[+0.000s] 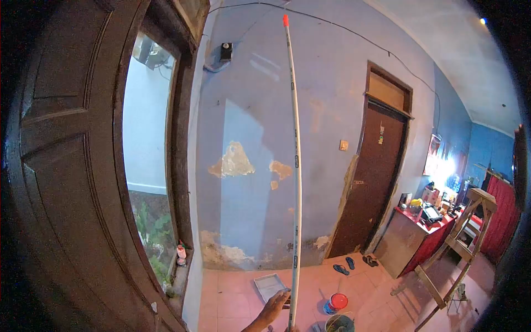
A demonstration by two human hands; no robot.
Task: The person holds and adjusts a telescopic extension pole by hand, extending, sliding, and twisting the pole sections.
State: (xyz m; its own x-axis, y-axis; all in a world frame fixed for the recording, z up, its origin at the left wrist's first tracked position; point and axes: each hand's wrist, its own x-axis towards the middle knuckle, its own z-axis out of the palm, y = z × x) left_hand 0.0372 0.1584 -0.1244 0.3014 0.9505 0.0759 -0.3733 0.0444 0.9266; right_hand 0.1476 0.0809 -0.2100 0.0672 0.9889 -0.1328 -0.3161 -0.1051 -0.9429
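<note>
A long white pipe (297, 182) with dark printed marks and a red tip stands almost upright in front of me. It reaches from the bottom edge nearly to the top of the view. My left hand (272, 310) comes in from below and is closed at the pipe's lower part; the pipe hides some of its fingers. At the pipe's foot a small skin-coloured sliver shows at the frame edge, perhaps my right hand, too little to tell its pose. Beyond my left hand a pale rectangular tray (270, 288) lies on the floor.
A bucket with a red top (338, 301) and a dark bucket (339, 323) stand right of the pipe. Sandals (341, 269) lie near the brown door (373, 177). A wooden ladder (462, 249) and a cluttered table (412, 238) are at right. A dark door (66, 166) stands left; a cable (343, 26) crosses the peeling wall.
</note>
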